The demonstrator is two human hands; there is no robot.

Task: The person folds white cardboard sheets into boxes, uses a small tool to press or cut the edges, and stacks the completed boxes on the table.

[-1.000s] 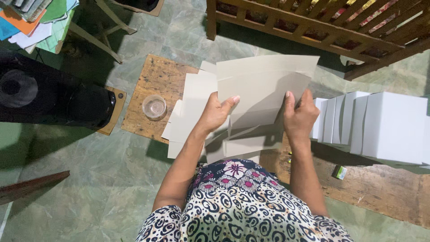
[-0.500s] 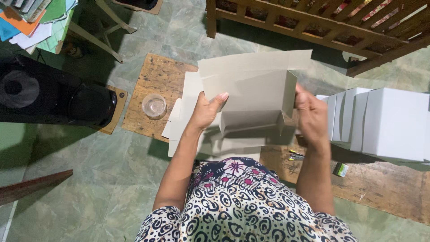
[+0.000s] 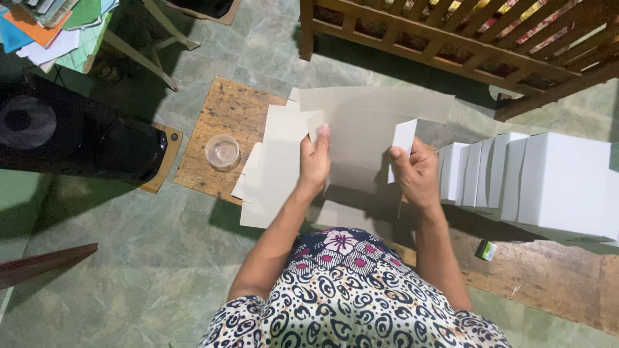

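I see my left hand (image 3: 314, 161) and right hand (image 3: 418, 173) each pinching a side flap of the grey cardboard blank (image 3: 367, 129), held above the flat stack (image 3: 274, 161), keeping both walls upright, finished white boxes (image 3: 548, 180) at right.

1. The light is soft and even, fairly bright over the middle of the frame, where the pale cardboard sheet (image 3: 367, 138) reads clearly without glare.
2. A dark shadow falls beneath the sheet and the hands, onto the stacked sheets below centre.
3. The left edge is dimmer; the black speaker (image 3: 71, 138) at upper left swallows its own detail.
4. The white boxes (image 3: 541, 180) at right are the brightest patch, nearly washed out.
5. Focus is sharp on the patterned dress (image 3: 348, 296) and green floor tiles (image 3: 122, 258); straight lines bow slightly toward the corners.
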